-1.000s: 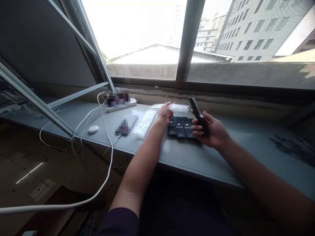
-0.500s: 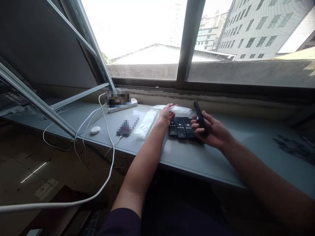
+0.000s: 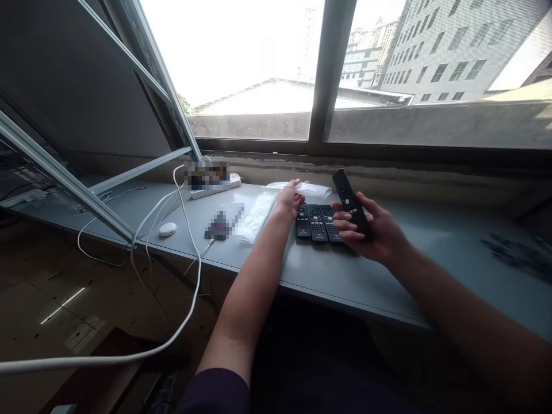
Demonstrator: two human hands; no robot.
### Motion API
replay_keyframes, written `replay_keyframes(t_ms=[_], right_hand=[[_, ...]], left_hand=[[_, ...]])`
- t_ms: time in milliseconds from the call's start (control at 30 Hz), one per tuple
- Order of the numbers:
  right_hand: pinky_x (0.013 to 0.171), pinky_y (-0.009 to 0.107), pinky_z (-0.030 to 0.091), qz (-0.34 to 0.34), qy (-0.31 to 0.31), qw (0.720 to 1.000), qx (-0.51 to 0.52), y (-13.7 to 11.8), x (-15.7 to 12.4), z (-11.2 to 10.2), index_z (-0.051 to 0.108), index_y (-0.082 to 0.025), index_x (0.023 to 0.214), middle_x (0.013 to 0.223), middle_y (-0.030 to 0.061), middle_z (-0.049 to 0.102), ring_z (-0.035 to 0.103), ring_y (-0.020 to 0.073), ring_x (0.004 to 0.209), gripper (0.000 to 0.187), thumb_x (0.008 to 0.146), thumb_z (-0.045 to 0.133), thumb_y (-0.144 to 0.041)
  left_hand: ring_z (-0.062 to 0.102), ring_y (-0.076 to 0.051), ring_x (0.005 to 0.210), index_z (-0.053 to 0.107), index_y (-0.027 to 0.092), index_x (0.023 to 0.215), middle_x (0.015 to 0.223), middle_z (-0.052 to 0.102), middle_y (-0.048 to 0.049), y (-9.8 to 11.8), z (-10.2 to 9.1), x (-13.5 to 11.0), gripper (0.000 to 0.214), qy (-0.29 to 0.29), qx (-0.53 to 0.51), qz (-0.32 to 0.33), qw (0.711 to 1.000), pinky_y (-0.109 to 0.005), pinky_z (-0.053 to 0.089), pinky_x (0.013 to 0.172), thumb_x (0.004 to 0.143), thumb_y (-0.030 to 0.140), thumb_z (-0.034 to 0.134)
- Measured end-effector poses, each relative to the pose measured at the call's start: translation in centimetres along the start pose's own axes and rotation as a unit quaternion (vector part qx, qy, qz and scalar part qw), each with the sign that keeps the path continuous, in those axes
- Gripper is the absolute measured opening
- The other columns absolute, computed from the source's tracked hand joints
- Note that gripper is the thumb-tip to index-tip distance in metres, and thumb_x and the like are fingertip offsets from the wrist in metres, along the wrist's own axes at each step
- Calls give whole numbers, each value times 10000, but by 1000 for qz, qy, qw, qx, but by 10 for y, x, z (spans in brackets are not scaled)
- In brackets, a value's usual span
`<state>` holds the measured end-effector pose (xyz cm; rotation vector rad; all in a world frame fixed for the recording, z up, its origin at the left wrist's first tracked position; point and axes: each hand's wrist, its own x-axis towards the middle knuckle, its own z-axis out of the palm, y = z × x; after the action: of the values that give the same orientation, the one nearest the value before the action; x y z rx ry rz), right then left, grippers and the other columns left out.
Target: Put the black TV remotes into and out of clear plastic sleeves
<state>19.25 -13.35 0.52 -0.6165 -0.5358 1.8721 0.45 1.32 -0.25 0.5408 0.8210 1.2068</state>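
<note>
My right hand (image 3: 371,227) grips a black remote control (image 3: 347,199) with its button face now turned toward me, its far end tilted up above the table. Fingers curled, my left hand (image 3: 291,199) is closed at the near edge of a clear plastic bag (image 3: 315,190), which sticks out to the right from it. Below and between the hands, several black remotes (image 3: 318,223) lie side by side on the grey table; the right hand partly covers the row. A stack of clear plastic bags (image 3: 259,217) lies flat left of my left forearm.
A white power strip (image 3: 215,187) stands by the wall under the window. White cables (image 3: 199,259) loop over the table's front edge near a round white device (image 3: 168,229). A metal frame (image 3: 138,169) slants across the left. Blurred dark items (image 3: 517,256) lie far right.
The remote in my right hand has rotated from edge-on to showing its button face. The plastic bag at my left hand has shifted slightly up and left.
</note>
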Motion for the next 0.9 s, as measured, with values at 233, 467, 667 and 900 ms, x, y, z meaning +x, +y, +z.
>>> replay_keyframes(t_ms=[233, 467, 667, 900], right_hand=[[454, 228, 595, 9, 57, 998, -18, 5, 0, 7, 728, -216, 1260, 1117, 131, 770, 674, 183, 732, 350, 1168, 538, -496], [361, 189, 415, -30, -1, 996, -90, 7, -1, 6, 768, -247, 1272, 871, 24, 627, 413, 130, 549, 359, 1181, 531, -500], [585, 249, 607, -106, 28, 979, -172, 14, 1, 4, 833, -252, 1129, 1017, 52, 725, 630, 161, 758, 127, 1013, 782, -243], [1080, 487, 653, -178, 15, 924, -338, 21, 4, -8, 798, -306, 1313, 1267, 57, 827, 796, 278, 1120, 523, 845, 1013, -396]], left_hand=[[634, -64, 632, 696, 173, 1061, 1114, 851, -70, -2, 2, 0, 68, -9, 22, 15, 1000, -165, 488, 521, 1083, 231, 668], [595, -56, 596, 725, 174, 1052, 1080, 854, -66, -5, 2, 2, 76, 1, 33, 17, 999, -148, 446, 488, 1073, 233, 682], [609, -57, 616, 737, 174, 1084, 1112, 854, -62, -6, 2, 2, 64, 5, 21, 26, 999, -147, 472, 519, 1068, 193, 678], [634, -65, 625, 717, 189, 1162, 1121, 861, -61, -5, 1, 1, 101, 21, 19, 23, 999, -144, 477, 510, 1068, 203, 683]])
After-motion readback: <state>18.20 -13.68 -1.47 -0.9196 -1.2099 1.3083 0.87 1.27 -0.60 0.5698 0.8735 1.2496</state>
